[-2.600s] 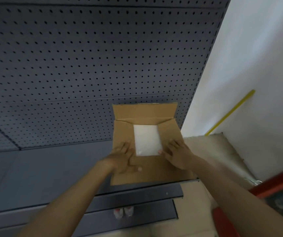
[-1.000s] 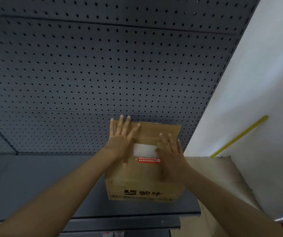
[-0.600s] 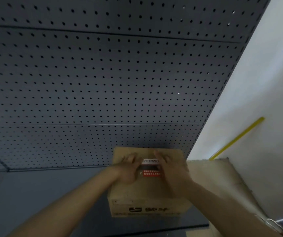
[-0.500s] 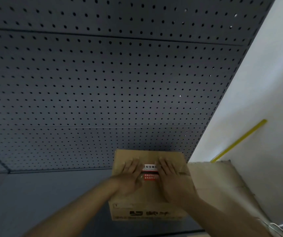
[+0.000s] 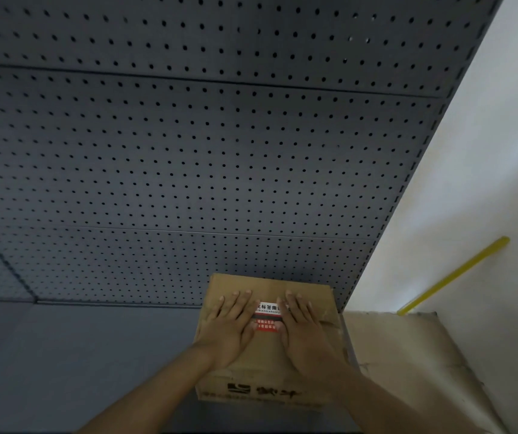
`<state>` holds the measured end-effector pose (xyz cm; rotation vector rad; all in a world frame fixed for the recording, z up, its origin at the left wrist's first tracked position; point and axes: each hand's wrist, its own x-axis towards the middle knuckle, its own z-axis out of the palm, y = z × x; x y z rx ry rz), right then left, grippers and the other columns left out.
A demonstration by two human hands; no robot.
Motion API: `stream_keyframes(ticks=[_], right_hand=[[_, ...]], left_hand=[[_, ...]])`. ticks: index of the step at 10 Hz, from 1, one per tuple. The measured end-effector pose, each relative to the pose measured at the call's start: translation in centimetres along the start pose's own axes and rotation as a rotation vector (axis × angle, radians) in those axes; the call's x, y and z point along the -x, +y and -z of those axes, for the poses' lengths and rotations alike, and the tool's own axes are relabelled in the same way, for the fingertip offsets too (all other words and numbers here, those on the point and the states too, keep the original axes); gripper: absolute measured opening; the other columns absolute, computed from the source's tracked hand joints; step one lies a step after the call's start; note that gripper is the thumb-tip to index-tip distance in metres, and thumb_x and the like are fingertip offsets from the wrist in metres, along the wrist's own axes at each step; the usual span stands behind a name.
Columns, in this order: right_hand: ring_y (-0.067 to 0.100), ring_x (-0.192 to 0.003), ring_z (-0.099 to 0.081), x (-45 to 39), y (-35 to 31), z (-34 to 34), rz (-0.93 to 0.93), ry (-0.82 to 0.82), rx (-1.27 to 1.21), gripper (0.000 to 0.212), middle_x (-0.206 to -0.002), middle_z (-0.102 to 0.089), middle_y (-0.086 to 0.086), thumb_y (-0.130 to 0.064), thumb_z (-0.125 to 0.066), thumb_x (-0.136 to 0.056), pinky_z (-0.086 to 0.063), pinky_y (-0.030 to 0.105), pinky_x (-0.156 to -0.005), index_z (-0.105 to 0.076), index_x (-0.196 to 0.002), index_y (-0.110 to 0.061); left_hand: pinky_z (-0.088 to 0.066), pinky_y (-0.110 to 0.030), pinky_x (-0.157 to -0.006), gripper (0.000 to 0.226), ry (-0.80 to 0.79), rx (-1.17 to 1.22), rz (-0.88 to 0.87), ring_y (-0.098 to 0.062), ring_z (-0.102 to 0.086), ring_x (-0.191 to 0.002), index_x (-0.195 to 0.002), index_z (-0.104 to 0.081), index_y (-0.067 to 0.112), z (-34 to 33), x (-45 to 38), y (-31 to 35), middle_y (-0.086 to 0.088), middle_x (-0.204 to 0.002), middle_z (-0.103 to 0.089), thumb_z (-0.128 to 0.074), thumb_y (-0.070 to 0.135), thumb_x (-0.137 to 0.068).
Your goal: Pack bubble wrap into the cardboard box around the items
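The brown cardboard box (image 5: 310, 296) stands on the dark grey shelf, its top flaps folded down flat. A red and white label (image 5: 268, 314) sits across the middle seam. My left hand (image 5: 231, 327) lies palm down on the left flap, fingers spread. My right hand (image 5: 301, 330) lies palm down on the right flap, just right of the label. Neither hand holds anything. The bubble wrap and the items inside are hidden under the flaps.
A dark grey pegboard (image 5: 188, 151) rises right behind the box. The grey shelf surface (image 5: 79, 355) extends to the left. A flat sheet of cardboard (image 5: 408, 349) lies to the right, by a white wall (image 5: 486, 151) with a yellow stick (image 5: 454, 275) leaning on it.
The box was open with white wrap showing. Both hands folded the flaps down over it. Now they press flat on the closed top.
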<state>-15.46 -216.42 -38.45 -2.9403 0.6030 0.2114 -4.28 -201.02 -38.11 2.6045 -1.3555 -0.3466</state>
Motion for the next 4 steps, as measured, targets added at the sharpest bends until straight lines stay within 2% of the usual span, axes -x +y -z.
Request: stream_keyframes(ticks=[1, 2, 3, 4], right_hand=[[0.019, -0.148, -0.002, 0.6, 0.9, 1.2, 0.091, 0.042, -0.068, 0.095, -0.16, -0.004, 0.001, -0.064, 0.019, -0.074, 0.015, 0.024, -0.112, -0.012, -0.152, -0.019], [0.014, -0.147, -0.004, 2.7, 0.8, 3.7, 0.08, 0.074, -0.091, 0.088, -0.16, -0.009, -0.004, -0.068, 0.017, -0.081, -0.003, 0.028, -0.116, -0.014, -0.151, -0.025], [0.015, -0.144, -0.014, 4.7, 0.3, 6.0, 0.053, 0.15, -0.095, 0.058, -0.158, -0.015, -0.008, -0.051, -0.019, -0.095, -0.021, 0.042, -0.114, -0.02, -0.149, -0.03], [0.011, -0.144, -0.009, 7.1, -0.2, 7.6, 0.076, 0.196, -0.243, 0.047, -0.155, -0.015, -0.016, -0.043, -0.035, -0.098, -0.022, 0.059, -0.112, -0.027, -0.144, -0.038]], left_hand=[[0.012, -0.033, -0.117, 0.11, -0.019, 0.045, 0.03, -0.014, 0.008, -0.147, -0.152, -0.005, 0.029, 1.1, 0.5, 0.4, 0.003, -0.161, 0.003, 0.027, 0.08, -0.061], [0.0, -0.039, -0.12, 0.068, 0.025, 0.026, 0.05, -0.021, -0.013, -0.145, -0.15, -0.017, 0.026, 3.4, 1.6, 1.3, -0.003, -0.158, -0.015, -0.018, 0.061, -0.092], [-0.012, -0.039, -0.119, 0.057, 0.081, 0.018, 0.034, -0.026, -0.022, -0.14, -0.147, -0.025, 0.023, 6.6, 3.2, 2.0, -0.004, -0.151, -0.024, -0.043, 0.038, -0.095], [-0.016, -0.04, -0.117, 0.049, 0.164, -0.013, 0.027, -0.027, -0.027, -0.137, -0.142, -0.034, 0.018, 9.6, 5.2, 2.4, -0.006, -0.149, -0.026, -0.043, 0.033, -0.096]])
